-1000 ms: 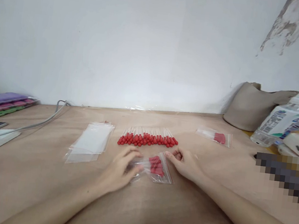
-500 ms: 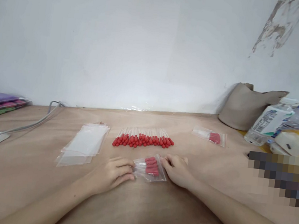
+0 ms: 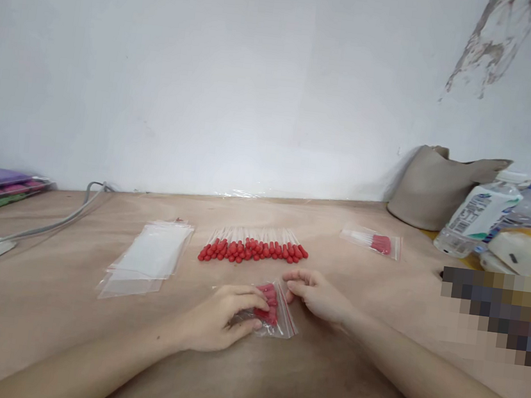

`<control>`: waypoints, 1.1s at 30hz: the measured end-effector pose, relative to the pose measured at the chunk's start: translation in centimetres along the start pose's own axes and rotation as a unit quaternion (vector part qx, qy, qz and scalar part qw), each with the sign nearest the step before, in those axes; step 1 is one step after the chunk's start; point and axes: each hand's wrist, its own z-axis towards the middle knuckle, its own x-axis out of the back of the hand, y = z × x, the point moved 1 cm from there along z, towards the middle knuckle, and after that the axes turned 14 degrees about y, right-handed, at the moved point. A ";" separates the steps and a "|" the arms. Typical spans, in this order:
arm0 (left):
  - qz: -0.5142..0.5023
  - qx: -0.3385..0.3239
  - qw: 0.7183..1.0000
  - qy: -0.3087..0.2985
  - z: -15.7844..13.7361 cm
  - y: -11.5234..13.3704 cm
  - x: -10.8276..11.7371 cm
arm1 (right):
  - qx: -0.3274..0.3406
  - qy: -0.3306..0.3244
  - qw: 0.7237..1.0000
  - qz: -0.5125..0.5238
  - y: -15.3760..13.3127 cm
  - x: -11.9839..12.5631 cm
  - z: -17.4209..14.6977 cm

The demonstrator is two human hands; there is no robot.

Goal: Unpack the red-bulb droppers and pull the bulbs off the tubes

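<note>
Brown tabletop, spanning the lower half of the frame. Stack of clear flat bags, left of centre. Left hand, lower centre: fingers and thumb on a filled clear bag, lower centre; grasp or mere rest, cannot tell. Row of red-tipped sticks, centre. Right hand, right of centre: fingers curled beside that bag's red-striped edge; pinch, cannot tell. Second filled bag, further right.

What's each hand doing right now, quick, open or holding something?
Left hand: loosely open over the nearer clear bag of red-tipped sticks.
Right hand: partly curled at that bag's edge; can't tell whether its grip is closed.
</note>
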 end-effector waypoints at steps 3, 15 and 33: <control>0.009 0.004 1.000 0.006 0.9 0.1 0.0 | -0.009 -0.069 0.994 0.086 -0.1 0.1 -0.1; 0.085 -0.084 0.993 0.015 3.8 -1.4 -1.8 | 0.406 0.062 0.911 -0.041 0.3 0.7 -1.4; 0.149 -0.227 0.961 0.042 3.6 -2.5 -2.4 | 0.569 0.079 0.803 -0.158 0.7 1.1 -1.2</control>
